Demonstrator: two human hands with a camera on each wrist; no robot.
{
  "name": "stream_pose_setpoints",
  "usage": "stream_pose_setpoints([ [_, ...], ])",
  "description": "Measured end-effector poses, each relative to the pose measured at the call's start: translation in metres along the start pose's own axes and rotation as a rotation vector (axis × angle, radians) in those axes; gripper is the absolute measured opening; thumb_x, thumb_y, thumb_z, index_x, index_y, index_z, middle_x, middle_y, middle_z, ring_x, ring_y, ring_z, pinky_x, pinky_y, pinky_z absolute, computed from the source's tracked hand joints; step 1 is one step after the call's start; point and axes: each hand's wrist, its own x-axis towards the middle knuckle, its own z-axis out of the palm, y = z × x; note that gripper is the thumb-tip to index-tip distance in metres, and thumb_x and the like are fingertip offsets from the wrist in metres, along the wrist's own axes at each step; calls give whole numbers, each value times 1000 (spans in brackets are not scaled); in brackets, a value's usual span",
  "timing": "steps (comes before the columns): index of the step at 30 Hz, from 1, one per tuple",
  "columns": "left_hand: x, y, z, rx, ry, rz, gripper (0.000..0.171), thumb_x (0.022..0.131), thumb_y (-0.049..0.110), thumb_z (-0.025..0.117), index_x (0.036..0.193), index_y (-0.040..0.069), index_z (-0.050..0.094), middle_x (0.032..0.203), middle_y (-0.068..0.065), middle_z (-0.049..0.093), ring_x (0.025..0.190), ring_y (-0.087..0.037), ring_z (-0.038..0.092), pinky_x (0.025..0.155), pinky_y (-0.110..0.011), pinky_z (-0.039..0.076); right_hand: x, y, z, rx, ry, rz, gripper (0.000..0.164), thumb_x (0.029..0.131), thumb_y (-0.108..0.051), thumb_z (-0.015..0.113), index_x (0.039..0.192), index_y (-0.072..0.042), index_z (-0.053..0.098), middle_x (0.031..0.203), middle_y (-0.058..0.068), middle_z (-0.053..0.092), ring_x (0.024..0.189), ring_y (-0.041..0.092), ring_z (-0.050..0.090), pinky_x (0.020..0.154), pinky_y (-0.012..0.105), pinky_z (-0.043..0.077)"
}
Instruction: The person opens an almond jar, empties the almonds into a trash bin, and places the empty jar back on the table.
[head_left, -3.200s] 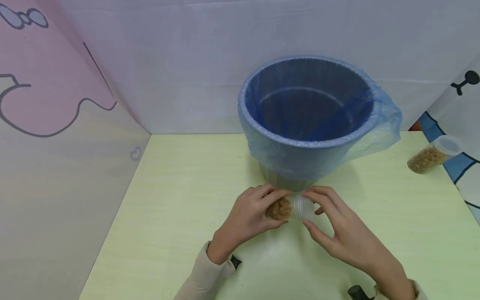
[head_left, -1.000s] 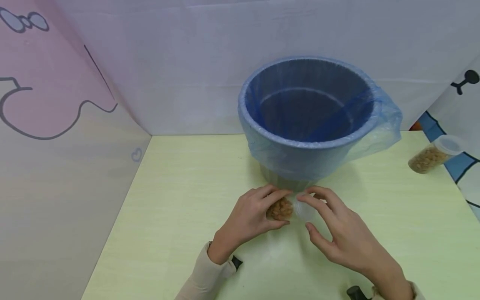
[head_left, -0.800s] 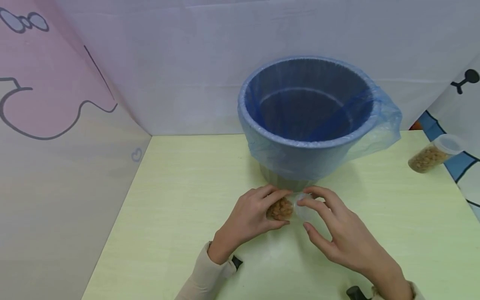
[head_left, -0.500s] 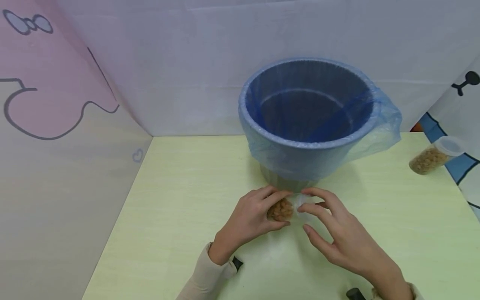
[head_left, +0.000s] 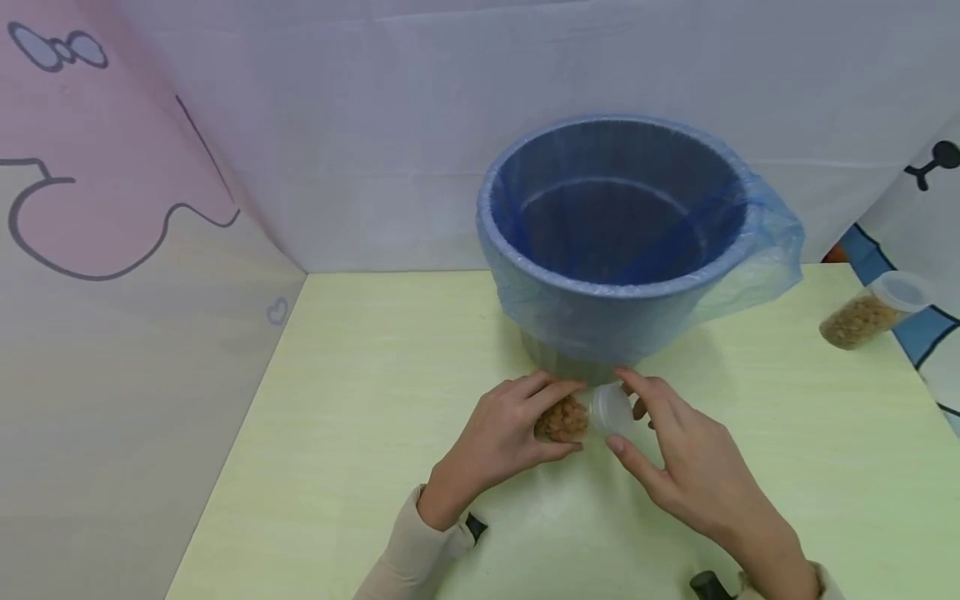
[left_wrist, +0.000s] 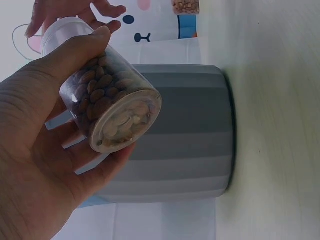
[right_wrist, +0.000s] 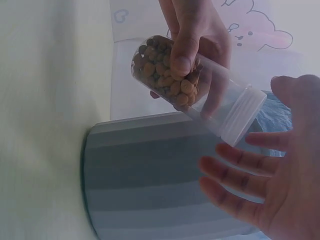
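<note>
My left hand [head_left: 498, 429] grips a clear plastic jar [right_wrist: 167, 72] partly filled with brown nut-like pieces. The jar is tilted, and its translucent white lid [head_left: 611, 409] points toward my right hand [head_left: 693, 467]. In the left wrist view the jar's round base [left_wrist: 126, 121] faces the camera, with the thumb across its side. My right hand's fingers are spread around the lid without curling onto it. The right wrist view shows the lid on the jar and the fingertips [right_wrist: 225, 150] close by; whether one touches cannot be made out.
Just behind the hands stands a grey bin [right_wrist: 160, 175] lined with a blue plastic bag [head_left: 585, 321]. Another lidded jar [head_left: 858, 321] of light-brown pieces stands at the table's right edge. Printed cloth walls [head_left: 360, 167] bound the pale yellow table [head_left: 337, 417] behind and at the sides.
My right hand's fingers have moved over the lid, bending and spreading again, and now sit further off it, leaving more of it visible. The left hand keeps its hold on the jar.
</note>
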Motion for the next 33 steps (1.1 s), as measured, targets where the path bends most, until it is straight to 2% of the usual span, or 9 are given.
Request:
stream_pose_setpoints([
  [3,1,1,1,-4,-1,2,70,75,46,94,136,22,68,116,5,69,93,-12,69,81,-28,59,0,0,0,-6,15,10,64,94,-32,78,150,-14,52,109,-4,65,85,9,63,59,28,50],
  [7,2,1,1,-10,-6,4,70,76,46,93,136,22,68,116,5,69,93,-11,69,81,-28,59,0,0,-1,-8,31,6,56,94,-33,78,142,-14,57,104,-6,64,83,7,61,59,28,49],
  [15,1,1,2,-13,-11,-2,70,75,44,94,136,22,68,116,5,70,94,-12,70,82,-27,59,-1,2,-1,2,37,-36,62,89,-26,81,145,-13,57,122,-1,67,86,9,64,65,30,56],
  [21,1,0,2,-24,-11,-3,72,75,43,95,137,21,67,116,4,70,94,-12,70,82,-28,59,-2,4,0,17,24,-69,65,92,-24,78,151,-14,53,136,3,63,91,10,67,71,31,59],
  [28,0,-1,2,-10,-12,1,71,76,45,94,137,21,67,116,5,69,93,-11,70,80,-27,59,-2,4,0,31,30,-96,59,99,-31,68,153,-12,51,141,6,61,98,15,69,74,32,59],
  [33,0,-1,1,-7,-13,0,71,76,45,94,137,21,67,117,4,69,94,-12,71,81,-27,59,-2,5,2,10,29,-78,67,94,-32,76,153,-10,50,141,7,61,98,16,69,71,36,60],
])
